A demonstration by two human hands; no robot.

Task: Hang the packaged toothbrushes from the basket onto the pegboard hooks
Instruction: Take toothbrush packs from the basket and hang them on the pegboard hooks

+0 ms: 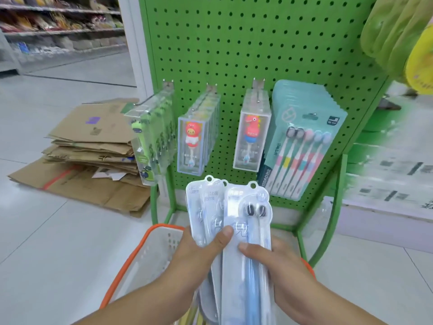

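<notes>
Both the left hand and right hand grip toothbrush packs above the basket, more packs inside.

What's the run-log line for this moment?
hands: both grip toothbrush packs | left | right | over basket | pegboard: not hung

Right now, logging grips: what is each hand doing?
Left hand: grips the toothbrush packs.
Right hand: grips the same packs.
</notes>
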